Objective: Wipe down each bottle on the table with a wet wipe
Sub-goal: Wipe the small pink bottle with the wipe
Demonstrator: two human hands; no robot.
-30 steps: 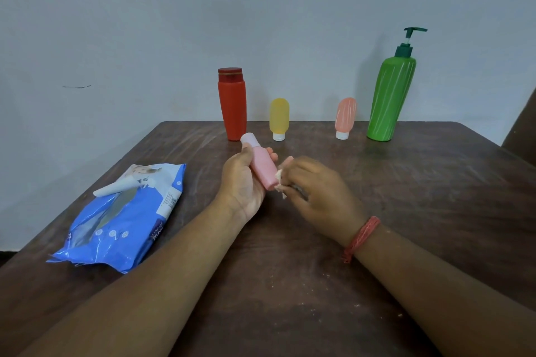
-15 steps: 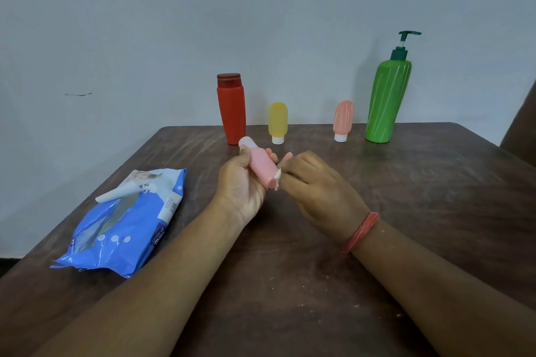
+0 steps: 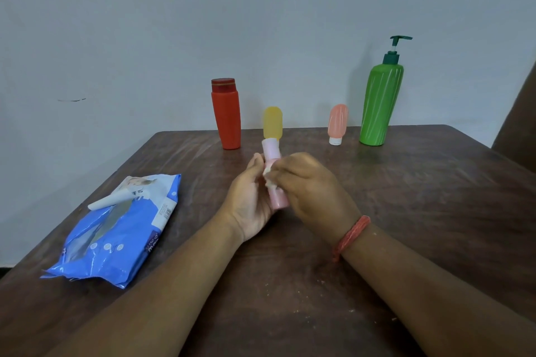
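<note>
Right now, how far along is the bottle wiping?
Done: cannot tell. In hand: the left hand holds the small pink plastic bottle while the right hand rubs a white wet wipe on it. Seemingly left: tall red bottle, yellow tube, peach tube, green pump bottle.

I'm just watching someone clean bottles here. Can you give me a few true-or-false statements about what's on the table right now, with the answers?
1. The left hand holds the pink bottle. True.
2. The green pump bottle lies on its side. False: it stands upright at the back of the table.
3. The right hand presses a white wipe against the pink bottle. True.
4. The red bottle stands right of the yellow bottle. False: it stands to its left.
5. The blue wipes pack lies by the right arm. False: it lies beside the left arm.
</note>
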